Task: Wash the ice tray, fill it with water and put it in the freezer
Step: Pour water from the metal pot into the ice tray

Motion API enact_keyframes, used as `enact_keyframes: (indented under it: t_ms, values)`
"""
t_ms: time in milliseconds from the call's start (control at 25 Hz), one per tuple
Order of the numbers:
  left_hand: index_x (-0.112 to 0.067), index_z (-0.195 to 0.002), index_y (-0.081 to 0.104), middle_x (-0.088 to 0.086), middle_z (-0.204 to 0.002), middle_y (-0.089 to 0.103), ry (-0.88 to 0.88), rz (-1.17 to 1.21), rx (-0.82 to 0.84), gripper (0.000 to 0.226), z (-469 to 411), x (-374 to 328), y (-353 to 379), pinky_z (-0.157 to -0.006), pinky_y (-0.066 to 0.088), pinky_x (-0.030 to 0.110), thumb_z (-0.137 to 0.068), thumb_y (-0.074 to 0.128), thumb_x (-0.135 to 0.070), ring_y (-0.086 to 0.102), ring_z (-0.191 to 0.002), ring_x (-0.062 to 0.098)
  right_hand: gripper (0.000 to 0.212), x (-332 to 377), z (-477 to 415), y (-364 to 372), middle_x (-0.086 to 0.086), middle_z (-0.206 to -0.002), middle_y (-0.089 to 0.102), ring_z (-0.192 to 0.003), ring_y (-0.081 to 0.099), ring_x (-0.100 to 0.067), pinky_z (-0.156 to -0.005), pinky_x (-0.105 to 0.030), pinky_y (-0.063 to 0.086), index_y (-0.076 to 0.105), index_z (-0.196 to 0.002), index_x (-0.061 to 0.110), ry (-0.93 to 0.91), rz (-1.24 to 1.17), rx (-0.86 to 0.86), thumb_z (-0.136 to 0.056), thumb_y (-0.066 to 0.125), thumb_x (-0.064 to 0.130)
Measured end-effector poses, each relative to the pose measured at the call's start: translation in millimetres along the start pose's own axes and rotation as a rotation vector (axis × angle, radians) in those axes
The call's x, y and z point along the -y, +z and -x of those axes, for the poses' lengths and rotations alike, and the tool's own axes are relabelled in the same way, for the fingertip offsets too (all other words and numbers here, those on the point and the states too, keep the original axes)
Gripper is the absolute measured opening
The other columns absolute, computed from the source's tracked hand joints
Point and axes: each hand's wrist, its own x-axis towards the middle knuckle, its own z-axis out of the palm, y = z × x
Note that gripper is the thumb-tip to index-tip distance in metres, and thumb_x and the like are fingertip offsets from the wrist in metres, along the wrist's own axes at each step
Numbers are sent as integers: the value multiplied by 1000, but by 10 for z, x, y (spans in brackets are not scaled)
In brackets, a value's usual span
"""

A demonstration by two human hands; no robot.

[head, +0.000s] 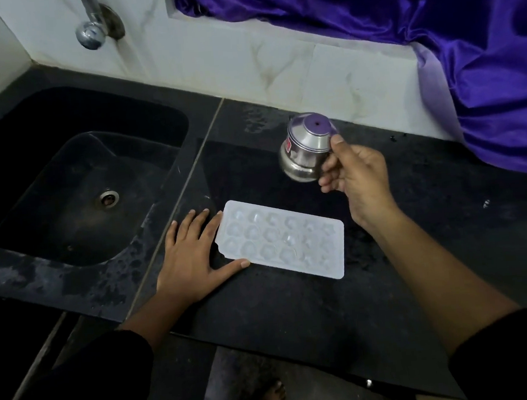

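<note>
1. Head view: our left hand [194, 262], spread flat, braces the white rectangular plastic ice tray [282, 240] on the black counter [296, 307].
2. Our right hand [356, 173] holds a small steel pot [307, 149], tipped.
3. Risk, we judge: pouring quickly may splash past the shallow cells.

White ice tray [282, 240]; black counter [296, 307]; purple cloth [430, 13]

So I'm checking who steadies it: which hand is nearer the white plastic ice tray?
Left. The left hand lies flat on the counter, touching the white plastic ice tray at its left end; the right hand holds a steel pot above its far side.
</note>
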Motion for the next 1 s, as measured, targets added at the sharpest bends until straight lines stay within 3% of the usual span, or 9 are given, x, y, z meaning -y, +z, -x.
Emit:
enact_keyframes:
  t_ms: [200, 480, 680, 800, 880, 1000]
  values:
    - [-30, -163, 34, 3, -167, 38, 3, -4, -2, 110, -4, 3, 7, -131, 10, 54, -78, 37, -100, 21, -161, 24, 33, -305, -334, 107, -11, -83, 73, -82, 77, -30, -77, -38, 64, 69, -85, 5, 114, -56, -25, -107, 58, 27]
    - [-29, -162, 36, 5, -165, 40, 14, 11, -19, 109, -9, -1, 10, -130, 13, 56, -78, 40, -99, 24, -159, 26, 31, -592, -627, 193, -10, -90, 74, -91, 76, -29, -86, -37, 63, 69, -89, 6, 201, -61, -112, -109, 52, 21]
    - [-29, -162, 37, 5, -165, 41, 18, 12, -26, 109, -2, 1, 5, -130, 13, 56, -78, 41, -98, 25, -159, 26, 28, -710, -619, 214, -11, -91, 74, -93, 76, -30, -79, -32, 64, 70, -89, 5, 229, -97, -192, -107, 55, 20]
    - [-30, -163, 35, 4, -165, 41, 19, 4, -22, 108, -8, 10, 8, -130, 13, 55, -79, 42, -98, 24, -160, 26, 18, -719, -629, 208, -14, -100, 75, -90, 77, -29, -67, -31, 64, 69, -92, 9, 265, -83, -285, -101, 68, 25]
    - [-30, -163, 34, 4, -165, 41, 22, 1, -21, 108, -5, 9, 10, -130, 12, 54, -79, 41, -98, 24, -160, 26, 25, -662, -581, 147, -10, -105, 74, -86, 75, -25, -59, -29, 60, 64, -102, 12, 294, -2, -347, -94, 75, 34]
    - [-28, -161, 38, 4, -165, 42, 22, 1, -28, 108, -7, 17, 6, -130, 13, 55, -78, 41, -98, 25, -159, 26, 29, -290, -431, 56, -6, -105, 70, -74, 65, -13, -52, -28, 54, 58, -103, 19, 101, 32, -338, -92, 77, 38]
